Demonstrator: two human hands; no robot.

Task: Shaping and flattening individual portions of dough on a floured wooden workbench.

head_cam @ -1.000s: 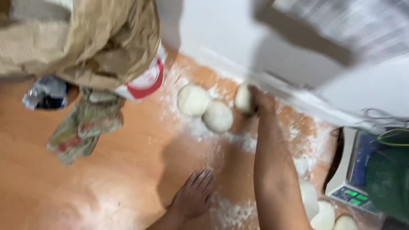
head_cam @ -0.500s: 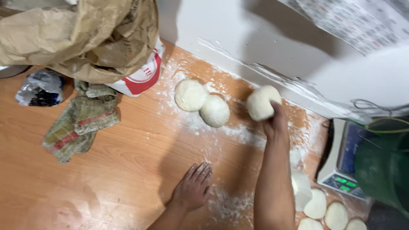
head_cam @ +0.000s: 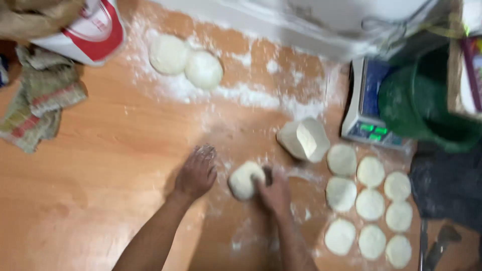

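Note:
My right hand (head_cam: 275, 193) grips a white dough ball (head_cam: 244, 179) and presses it on the floured wooden table (head_cam: 110, 150). Just left of it, my left hand (head_cam: 197, 173) lies flat on the wood with fingers spread and floury, holding nothing. Two more dough balls (head_cam: 186, 61) sit side by side at the back, in a patch of flour. Several flattened dough rounds (head_cam: 370, 203) lie in rows to the right of my right hand.
A white block of dough or fat (head_cam: 304, 139) lies behind the rounds. A digital scale (head_cam: 365, 108) with a green bowl (head_cam: 427, 108) stands at the right. A striped cloth (head_cam: 37, 105) and a red-and-white flour bag (head_cam: 93, 30) are at the back left.
My right hand has brought a dough ball from the back wall down to the table in front of me. The view has shifted right and down, showing the rows of rounds.

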